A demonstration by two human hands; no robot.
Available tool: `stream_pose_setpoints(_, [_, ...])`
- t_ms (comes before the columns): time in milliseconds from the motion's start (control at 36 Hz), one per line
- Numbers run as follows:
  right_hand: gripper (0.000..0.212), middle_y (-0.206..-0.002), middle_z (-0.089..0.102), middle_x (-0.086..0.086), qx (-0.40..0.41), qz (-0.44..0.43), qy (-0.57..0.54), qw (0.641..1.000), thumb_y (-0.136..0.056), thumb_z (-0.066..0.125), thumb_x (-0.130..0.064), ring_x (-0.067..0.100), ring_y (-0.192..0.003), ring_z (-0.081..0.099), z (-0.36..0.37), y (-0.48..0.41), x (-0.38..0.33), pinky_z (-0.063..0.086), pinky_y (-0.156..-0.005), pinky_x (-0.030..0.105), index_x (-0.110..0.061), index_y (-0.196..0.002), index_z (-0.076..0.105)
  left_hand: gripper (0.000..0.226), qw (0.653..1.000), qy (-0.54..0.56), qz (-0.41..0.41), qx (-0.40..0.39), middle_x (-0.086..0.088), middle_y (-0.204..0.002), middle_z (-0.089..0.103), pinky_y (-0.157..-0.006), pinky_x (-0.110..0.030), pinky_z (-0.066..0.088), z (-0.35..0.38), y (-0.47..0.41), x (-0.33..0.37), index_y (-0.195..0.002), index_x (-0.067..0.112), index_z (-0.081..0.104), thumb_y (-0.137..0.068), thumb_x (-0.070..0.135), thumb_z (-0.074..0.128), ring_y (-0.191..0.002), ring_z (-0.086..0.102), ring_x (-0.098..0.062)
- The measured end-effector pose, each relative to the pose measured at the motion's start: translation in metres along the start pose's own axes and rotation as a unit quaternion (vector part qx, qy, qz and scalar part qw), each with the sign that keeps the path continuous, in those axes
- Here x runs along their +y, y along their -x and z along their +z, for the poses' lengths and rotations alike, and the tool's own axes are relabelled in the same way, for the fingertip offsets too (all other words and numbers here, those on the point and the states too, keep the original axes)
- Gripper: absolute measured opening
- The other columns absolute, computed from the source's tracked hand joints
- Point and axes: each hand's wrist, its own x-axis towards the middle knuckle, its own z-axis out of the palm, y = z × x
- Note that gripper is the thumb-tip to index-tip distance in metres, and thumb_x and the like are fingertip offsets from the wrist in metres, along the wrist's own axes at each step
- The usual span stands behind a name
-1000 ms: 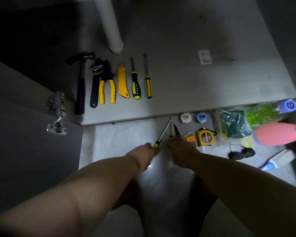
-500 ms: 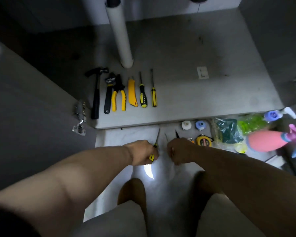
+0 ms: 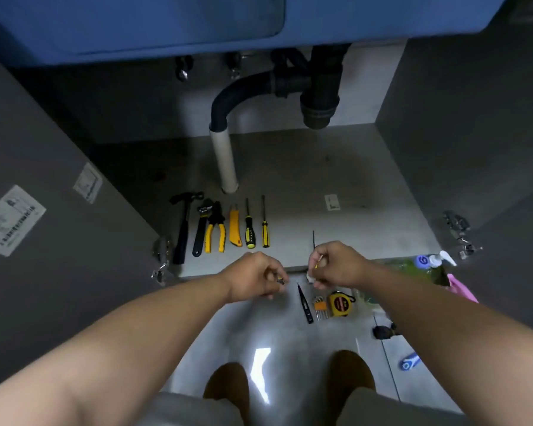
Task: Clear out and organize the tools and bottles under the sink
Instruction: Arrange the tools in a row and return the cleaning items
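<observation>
Right hand (image 3: 336, 265) pinches a thin screwdriver (image 3: 314, 239); left hand (image 3: 254, 276) is closed on something small, unclear what. Risk: the pinch slipping, dropping it onto the tool row (image 3: 225, 226).

Left hand (image 3: 253, 279) hides what its grip holds — pink bottle (image 3: 462, 287) mostly behind the right forearm.

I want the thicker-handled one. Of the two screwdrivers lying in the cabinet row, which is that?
The black-and-yellow screwdriver, second from the row's right end; the all-yellow screwdriver at the end is slimmer.
</observation>
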Motion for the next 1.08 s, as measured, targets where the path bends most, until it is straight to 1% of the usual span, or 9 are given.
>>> stream_pose_setpoints(56, [0.010,-0.070,0.074,0.014,0.075,-0.033,0.016,0.997,-0.087,0.068,-0.002,0.021,-0.064,0.075,-0.029,-0.008,-0.023,0.059,-0.061,0.028,-0.011,-0.085,0.067,0.020,0.998,0.051,0.012,0.033,-0.006,-0.078,0.076,-0.072,-0.020,0.056,-0.027,-0.010,0.021,-0.112,0.016,0.075,-0.091,0.016,0.076,-0.074,0.074,-0.011])
stream_pose_setpoints(194, [0.015,-0.062,0.068,0.003,0.148,-0.048,0.021,0.988,-0.088,0.065,-0.001,0.009,-0.051,0.069,-0.028,-0.011,-0.021,0.046,-0.044,0.015,-0.014,-0.082,0.066,0.021,0.979,0.157,0.056,0.115,-0.002,-0.079,0.077,-0.083,-0.029,0.061,-0.036,-0.014,0.028,-0.109,0.019,0.077,-0.088,0.018,0.079,-0.078,0.076,-0.020])
stream_pose_setpoints(278, [0.018,-0.068,0.068,0.001,0.178,-0.045,0.053,0.982,-0.087,0.061,-0.003,0.013,-0.057,0.068,-0.024,-0.013,-0.021,0.048,-0.050,0.021,-0.018,-0.080,0.066,0.021,0.976,0.103,0.058,0.185,0.004,-0.079,0.070,-0.079,-0.021,0.056,-0.032,-0.020,0.027,-0.109,0.026,0.077,-0.089,0.020,0.078,-0.077,0.069,-0.012])
stream_pose_setpoints(361, [0.020,-0.070,0.065,-0.003,0.188,-0.047,0.092,0.977,-0.087,0.056,-0.003,0.018,-0.067,0.065,-0.019,-0.018,-0.025,0.051,-0.062,0.027,-0.019,-0.080,0.065,0.026,0.973,-0.032,0.050,0.225,0.009,-0.099,0.072,-0.088,-0.023,0.054,-0.025,-0.027,0.024,-0.118,0.028,0.074,-0.092,0.026,0.074,-0.092,0.065,-0.006])
stream_pose_setpoints(444, [0.020,-0.069,0.059,-0.006,0.176,-0.060,0.123,0.975,-0.087,0.055,-0.003,0.018,-0.066,0.060,-0.017,-0.031,-0.030,0.045,-0.058,0.024,-0.020,-0.079,0.063,0.027,0.963,-0.136,0.053,0.225,0.005,-0.116,0.071,-0.089,-0.020,0.047,-0.026,-0.044,0.024,-0.122,0.027,0.071,-0.095,0.027,0.070,-0.105,0.065,-0.011])
stream_pose_setpoints(556, [0.023,-0.077,0.061,-0.007,0.137,-0.068,0.176,0.972,-0.086,0.056,0.000,0.015,-0.072,0.060,-0.018,-0.051,-0.035,0.039,-0.054,0.020,-0.022,-0.080,0.061,0.022,0.962,-0.182,0.027,0.202,-0.003,-0.114,0.068,-0.089,-0.032,0.051,-0.030,-0.065,0.026,-0.118,0.025,0.070,-0.097,0.023,0.064,-0.105,0.064,-0.022])
stream_pose_setpoints(722, [0.024,-0.106,0.068,0.016,0.107,-0.067,0.246,0.961,-0.089,0.049,0.003,0.031,-0.100,0.064,-0.017,-0.081,-0.040,0.052,-0.080,0.032,-0.006,-0.107,0.062,0.023,0.964,-0.191,-0.024,0.185,-0.011,-0.112,0.066,-0.087,-0.036,0.054,-0.026,-0.096,0.021,-0.116,0.020,0.072,-0.099,0.022,0.056,-0.102,0.065,-0.030])
stream_pose_setpoints(861, [0.022,-0.116,0.060,0.018,0.106,-0.055,0.249,0.961,-0.096,0.051,-0.009,0.034,-0.107,0.061,-0.012,-0.100,-0.034,0.051,-0.089,0.034,-0.005,-0.117,0.059,0.021,0.959,-0.197,-0.051,0.199,-0.013,-0.113,0.061,-0.087,-0.040,0.054,-0.020,-0.118,0.012,-0.114,0.014,0.068,-0.096,0.012,0.056,-0.104,0.064,-0.033])
stream_pose_setpoints(1083, [0.035,-0.129,0.053,0.017,0.110,-0.051,0.252,0.960,-0.099,0.051,-0.014,0.034,-0.118,0.056,-0.002,-0.113,-0.018,0.047,-0.094,0.033,-0.009,-0.133,0.053,0.051,0.957,-0.226,-0.080,0.160,-0.013,-0.142,0.050,-0.108,-0.039,0.046,-0.004,-0.130,-0.006,-0.150,0.017,0.044,-0.101,0.005,0.050,-0.130,0.051,-0.031])
